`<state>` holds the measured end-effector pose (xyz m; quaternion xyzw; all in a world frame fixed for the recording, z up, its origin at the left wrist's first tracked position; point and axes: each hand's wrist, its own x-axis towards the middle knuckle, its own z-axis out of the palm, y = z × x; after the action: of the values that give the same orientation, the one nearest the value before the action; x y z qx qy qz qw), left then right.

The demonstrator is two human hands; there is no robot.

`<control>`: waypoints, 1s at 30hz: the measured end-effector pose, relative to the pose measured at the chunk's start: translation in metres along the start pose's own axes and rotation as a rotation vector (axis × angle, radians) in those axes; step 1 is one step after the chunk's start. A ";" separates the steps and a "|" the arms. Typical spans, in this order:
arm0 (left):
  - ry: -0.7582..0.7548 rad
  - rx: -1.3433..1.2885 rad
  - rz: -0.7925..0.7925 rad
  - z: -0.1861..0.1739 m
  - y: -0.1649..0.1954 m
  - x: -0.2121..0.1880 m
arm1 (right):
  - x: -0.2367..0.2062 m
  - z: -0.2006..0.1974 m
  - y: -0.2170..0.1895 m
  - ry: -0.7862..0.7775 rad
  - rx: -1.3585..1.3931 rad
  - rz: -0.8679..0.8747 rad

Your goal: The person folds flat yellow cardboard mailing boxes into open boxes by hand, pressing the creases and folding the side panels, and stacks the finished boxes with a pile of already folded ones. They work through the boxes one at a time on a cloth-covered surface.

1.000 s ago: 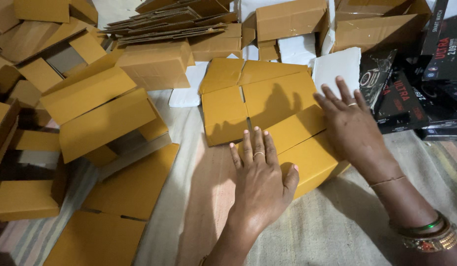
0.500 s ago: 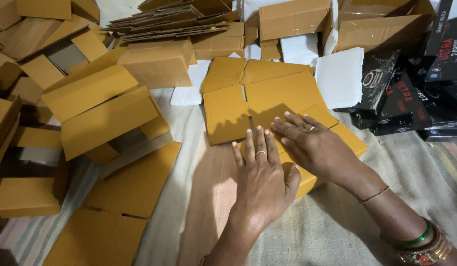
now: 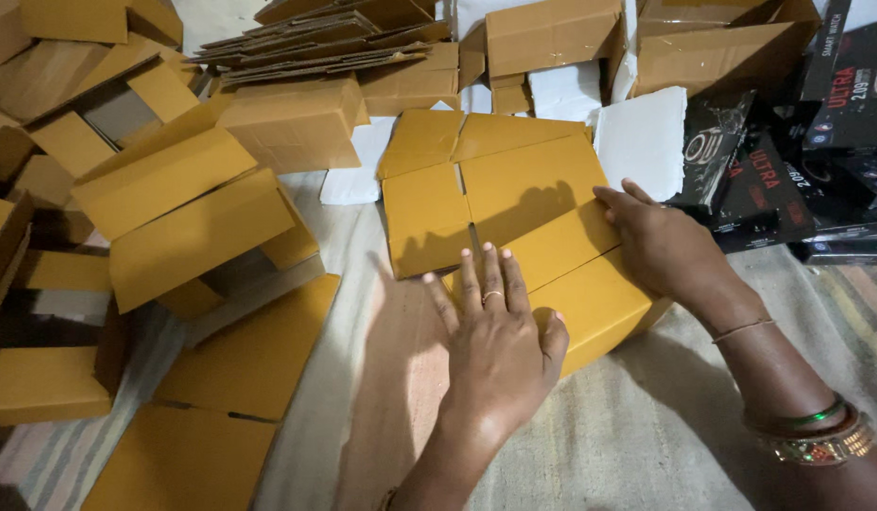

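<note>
Head view, looking down at a striped mat [image 3: 647,445] on the floor.

Carton [image 3: 514,213]: yellow-brown cardboard, half folded, flaps spread flat at its far end; lies on the mat in the middle of the view, directly ahead of both hands.

Left hand [image 3: 500,350]: palm down, fingers [image 3: 486,279] spread and straight, not gripping; presses flat on the near edge of the carton, thumb against the carton's lower panel. A ring shows on one finger.

Right hand [image 3: 661,246]: palm down on the carton's right side, fingers stretched along the fold toward the far right corner, pressing, not closed on anything. A thin thread sits at the wrist, bangles [image 3: 822,435] further up the forearm.

Folded boxes [image 3: 188,218]: several of the same colour, heaped to the left of the carton, well apart from the hands.

Flat blanks [image 3: 221,397]: unfolded sheets lying on the mat at lower left.

Stack of flattened cardboard [image 3: 325,43]: top centre, beyond the carton.

White foam pieces [image 3: 642,137]: just beyond the carton's right corner, near the right hand; more show between the boxes behind.

Black printed boxes [image 3: 789,170]: piled at upper right, beside the foam.
</note>
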<state>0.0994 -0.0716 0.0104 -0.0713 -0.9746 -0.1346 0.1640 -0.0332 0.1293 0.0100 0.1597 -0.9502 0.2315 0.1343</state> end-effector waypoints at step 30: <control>-0.171 0.029 -0.180 -0.003 0.040 0.044 | -0.002 -0.015 -0.008 -0.115 0.042 0.036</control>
<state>0.0662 -0.0296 0.0375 0.0076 -0.9894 -0.1279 0.0684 -0.0256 0.1299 0.0253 0.1583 -0.9539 0.2444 0.0720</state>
